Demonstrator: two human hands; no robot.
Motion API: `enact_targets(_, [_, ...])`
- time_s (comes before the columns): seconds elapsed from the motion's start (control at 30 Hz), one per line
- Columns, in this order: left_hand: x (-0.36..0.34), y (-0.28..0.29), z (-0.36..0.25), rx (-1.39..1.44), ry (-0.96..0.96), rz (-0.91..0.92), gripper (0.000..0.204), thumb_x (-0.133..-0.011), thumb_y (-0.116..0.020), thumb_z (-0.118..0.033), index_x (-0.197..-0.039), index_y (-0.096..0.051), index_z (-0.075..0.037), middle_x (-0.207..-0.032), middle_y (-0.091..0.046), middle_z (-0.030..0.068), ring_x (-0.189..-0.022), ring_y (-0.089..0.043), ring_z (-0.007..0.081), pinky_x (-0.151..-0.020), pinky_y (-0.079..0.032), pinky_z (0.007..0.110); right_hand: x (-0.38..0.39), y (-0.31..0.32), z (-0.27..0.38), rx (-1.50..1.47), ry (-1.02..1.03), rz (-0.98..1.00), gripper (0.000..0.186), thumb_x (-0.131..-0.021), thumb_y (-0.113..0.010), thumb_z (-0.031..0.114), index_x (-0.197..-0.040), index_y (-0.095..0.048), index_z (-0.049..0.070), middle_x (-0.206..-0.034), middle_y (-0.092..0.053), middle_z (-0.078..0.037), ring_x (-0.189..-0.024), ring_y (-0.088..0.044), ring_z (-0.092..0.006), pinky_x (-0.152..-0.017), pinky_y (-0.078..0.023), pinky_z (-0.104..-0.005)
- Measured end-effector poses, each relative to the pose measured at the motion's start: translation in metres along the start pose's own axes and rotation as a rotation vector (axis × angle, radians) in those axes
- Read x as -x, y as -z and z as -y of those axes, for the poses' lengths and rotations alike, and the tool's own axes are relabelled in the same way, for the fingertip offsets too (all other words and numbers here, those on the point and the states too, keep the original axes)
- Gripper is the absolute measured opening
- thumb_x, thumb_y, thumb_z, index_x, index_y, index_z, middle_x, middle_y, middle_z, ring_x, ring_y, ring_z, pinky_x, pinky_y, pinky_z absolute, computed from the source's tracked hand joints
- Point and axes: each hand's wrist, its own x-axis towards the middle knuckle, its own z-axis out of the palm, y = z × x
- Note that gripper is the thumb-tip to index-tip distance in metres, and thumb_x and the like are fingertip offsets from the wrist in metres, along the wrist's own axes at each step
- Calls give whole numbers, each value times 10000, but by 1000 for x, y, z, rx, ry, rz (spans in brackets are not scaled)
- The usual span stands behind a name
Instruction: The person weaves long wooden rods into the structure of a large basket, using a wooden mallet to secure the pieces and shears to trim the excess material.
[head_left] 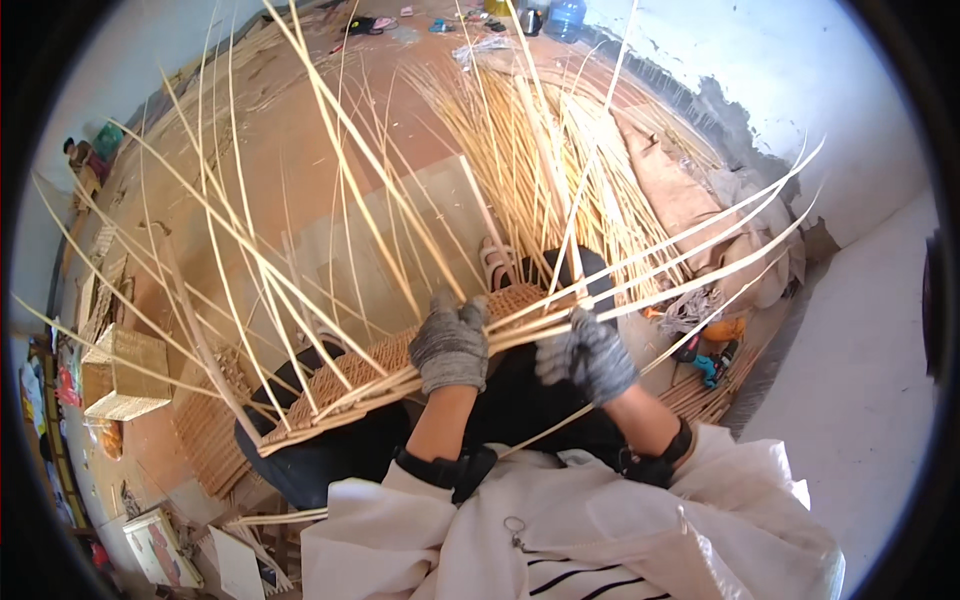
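While apparently weaving long sticks [520, 326] along the near side of the basket [375, 358], toward the lap's [510, 390] far edge, clenches the left hand [450, 345] on that side; bends the right hand [590, 362] by an upright stick [577, 270], cannot tell whether grasping it. Probably calls next for tucking behind that upright.

A wicker-weaving workshop is surrounding the half-woven wicker piece [388, 352]: beyond it, a large bundle of pale rods [612, 185] is lying on the floor [285, 110]; left of it, a woven box [130, 370] is resting; right of it, a teal tool [710, 372] is lying.
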Motion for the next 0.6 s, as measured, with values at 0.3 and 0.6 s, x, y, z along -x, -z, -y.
enact_targets(0.3, [3,7,24,546,-97,345,267,-665,-704,-113,-854,-543,-15,-824,-620,95,-777,-580,142,-698,-467,256,-40,-42,136,848,730,-8,385,-789,-572,187,-1130,-485,32,-858,-528,-6,-691,-505,-124,-632,-439,-269])
enact_targets(0.6, [-4,-7,37,292,-31,296,311,-686,-665,-275,-896,-570,-66,-822,-628,98,-793,-596,210,-739,-443,311,-61,-177,108,1649,1183,-179,503,-749,-552,-1,-1222,-387,49,-1027,-541,-174,-754,-590,-217,-626,-504,-250])
